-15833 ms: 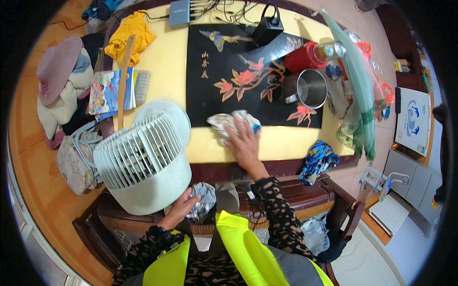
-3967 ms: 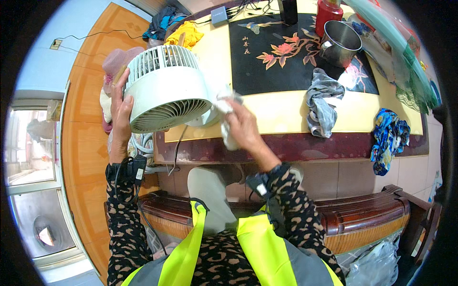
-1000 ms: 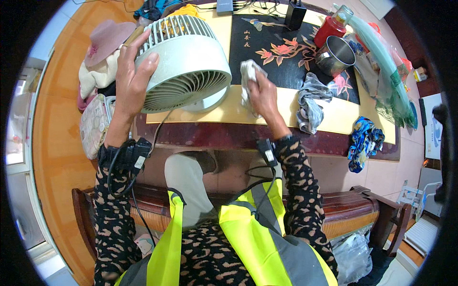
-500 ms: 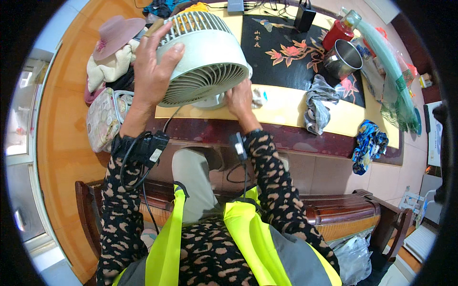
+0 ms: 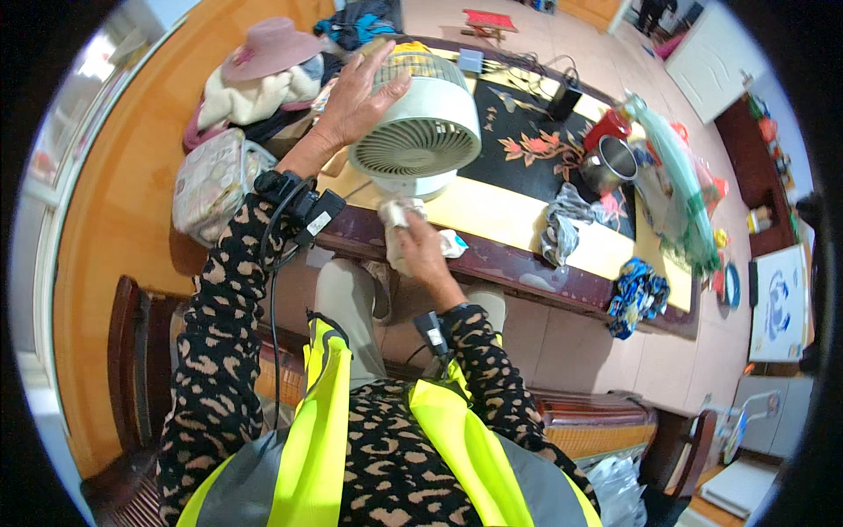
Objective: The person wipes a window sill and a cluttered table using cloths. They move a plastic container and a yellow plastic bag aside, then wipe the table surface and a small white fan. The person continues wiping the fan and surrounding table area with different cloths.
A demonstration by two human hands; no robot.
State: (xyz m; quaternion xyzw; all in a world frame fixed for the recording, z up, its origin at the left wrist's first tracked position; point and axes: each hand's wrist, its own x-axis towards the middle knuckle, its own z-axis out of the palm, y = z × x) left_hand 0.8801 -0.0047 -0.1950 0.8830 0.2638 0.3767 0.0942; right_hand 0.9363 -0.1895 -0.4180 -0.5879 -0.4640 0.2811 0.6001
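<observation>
A pale, round-headed desk fan [image 5: 430, 110] stands on the table's near edge, its dark slatted grille facing me. My left hand [image 5: 358, 101] steadies the fan's head from the left, thumb and fingers laid along its casing. Just below the fan's base, my right hand [image 5: 424, 250] grips a crumpled white cloth [image 5: 392, 230] that hangs over the edge of the table. A small white and blue piece [image 5: 452, 244] shows beside that hand; whether it is part of the cloth I cannot tell.
On the table [image 5: 505, 209] lie a grey cloth [image 5: 566, 224], a steel cup [image 5: 608, 167], a red container [image 5: 606, 129], a black box [image 5: 564, 101] with cables and a blue patterned cloth [image 5: 638, 297]. Green netting [image 5: 680, 189] drapes the right end. A pink hat [image 5: 270, 48] sits left.
The fan has gone from tilted and held up to standing upright on the table. My right hand has moved from its base down to the table edge with the white cloth.
</observation>
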